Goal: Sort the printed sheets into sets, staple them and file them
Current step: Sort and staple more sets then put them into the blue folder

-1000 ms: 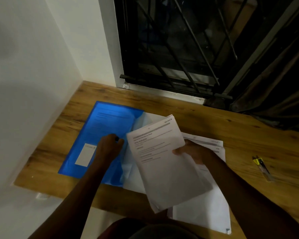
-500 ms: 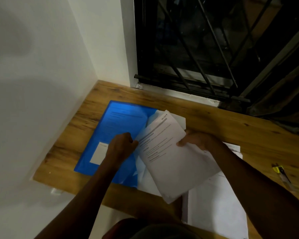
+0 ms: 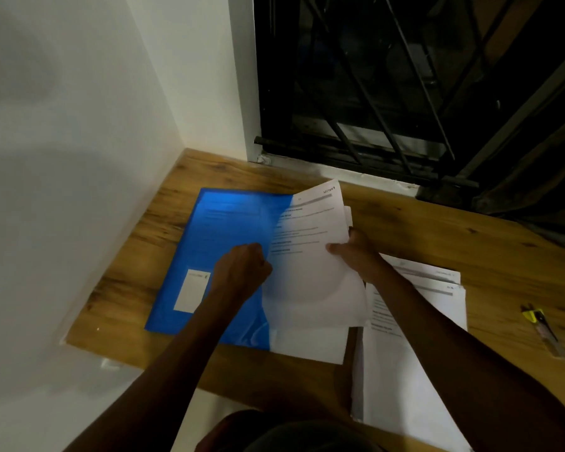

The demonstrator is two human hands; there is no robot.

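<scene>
Printed sheets (image 3: 307,230), pinched at their right edge by our right hand (image 3: 356,256), lay partly under the translucent cover of the blue folder (image 3: 229,223). Our left hand (image 3: 242,272), fingers curled, gripped that cover's edge beside the sheets; we saw another stack (image 3: 392,370) under the right forearm.

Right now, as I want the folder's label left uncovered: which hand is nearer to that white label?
Left. The left hand grips the blue folder just right of the white label; the right hand is farther right, holding the printed sheet by its edge.
</scene>
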